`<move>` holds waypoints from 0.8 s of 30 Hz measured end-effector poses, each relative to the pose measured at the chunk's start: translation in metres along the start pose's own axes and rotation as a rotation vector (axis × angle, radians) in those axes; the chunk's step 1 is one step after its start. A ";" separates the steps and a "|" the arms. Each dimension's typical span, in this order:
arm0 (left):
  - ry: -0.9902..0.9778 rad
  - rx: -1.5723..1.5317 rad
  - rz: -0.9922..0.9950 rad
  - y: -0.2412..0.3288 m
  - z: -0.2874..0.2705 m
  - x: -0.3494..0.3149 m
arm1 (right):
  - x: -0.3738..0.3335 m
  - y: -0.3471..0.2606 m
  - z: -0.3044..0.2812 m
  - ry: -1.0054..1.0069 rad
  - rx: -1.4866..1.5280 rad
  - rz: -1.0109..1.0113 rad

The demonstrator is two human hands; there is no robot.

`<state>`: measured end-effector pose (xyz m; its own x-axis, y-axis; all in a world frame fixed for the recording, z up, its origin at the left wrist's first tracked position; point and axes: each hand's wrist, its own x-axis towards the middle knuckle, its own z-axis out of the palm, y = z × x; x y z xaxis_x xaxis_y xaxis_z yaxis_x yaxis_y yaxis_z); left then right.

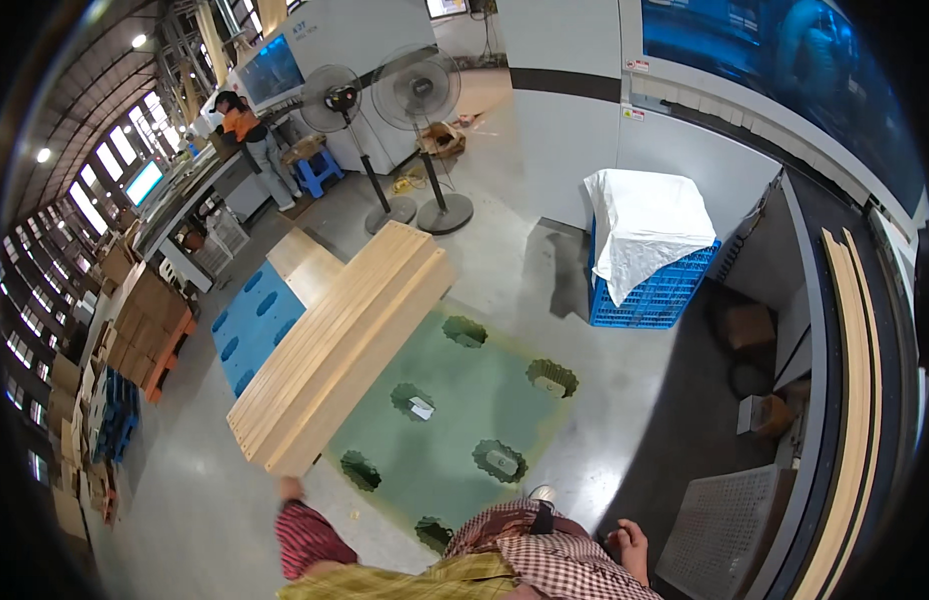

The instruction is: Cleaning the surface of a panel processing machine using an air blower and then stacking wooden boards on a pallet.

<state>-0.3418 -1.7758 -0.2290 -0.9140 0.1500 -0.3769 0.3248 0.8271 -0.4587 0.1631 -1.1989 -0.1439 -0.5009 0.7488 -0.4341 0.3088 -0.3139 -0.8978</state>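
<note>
A long stack of pale wooden boards [325, 350] lies across a green pallet [450, 400] and a blue one [255, 320], both with scalloped holes. Close to the stack's near end is my left hand [291, 489], blurred, its fingers not clear; I cannot tell whether it touches the wood. My right hand [633, 550] hangs low by my side with curled fingers, and nothing shows in it. A small white piece [421, 408] lies in one of the green pallet's holes. Long wooden strips [855, 400] rest along the machine edge at the far right.
A blue crate [645, 285] under a white sack [650, 220] stands ahead to the right. Beyond the boards are two pedestal fans [422, 90] and a person [247, 135] at a bench. A grey perforated basket [720, 520] sits near my right; stacked cartons [150, 325] stand left.
</note>
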 end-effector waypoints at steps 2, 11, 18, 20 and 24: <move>0.169 -0.564 -0.586 -0.041 -0.113 0.032 | -0.001 -0.028 -0.020 0.266 0.052 0.123; 0.830 -0.333 -0.072 0.141 -0.402 0.222 | -0.008 0.022 -0.111 0.910 0.531 0.101; 0.780 -0.684 0.390 0.517 -0.668 0.315 | 0.077 -0.007 -0.119 1.268 0.752 0.092; 0.718 -0.732 0.437 0.556 -0.708 0.317 | 0.092 -0.020 -0.116 1.285 0.786 0.129; 0.589 -0.820 0.513 0.636 -0.790 0.326 | 0.137 -0.051 -0.107 1.300 0.857 0.192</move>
<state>-0.6251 -0.7734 -0.0079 -0.7616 0.6259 0.1681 0.6347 0.6679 0.3887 0.1648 -1.0174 -0.1495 0.6431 0.4890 -0.5893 -0.4764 -0.3470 -0.8078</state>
